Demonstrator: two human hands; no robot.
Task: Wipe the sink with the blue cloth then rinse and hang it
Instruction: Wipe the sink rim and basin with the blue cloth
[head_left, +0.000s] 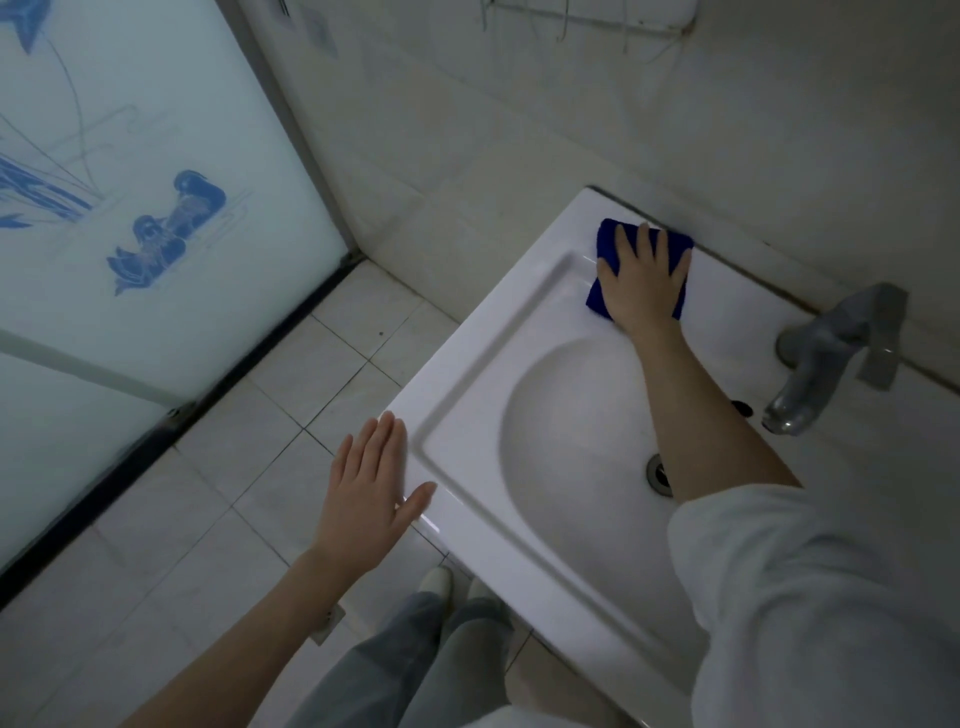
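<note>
Overhead, one sink (467, 395), one tap (826, 358), one drain (658, 474) and one blue cloth (608, 236) show. Right hand (641, 283) presses the cloth flat on the sink's far rim, fingers straight and slightly spread; left hand (366, 499) hovers flat by the near-left rim, holding nothing.
</note>
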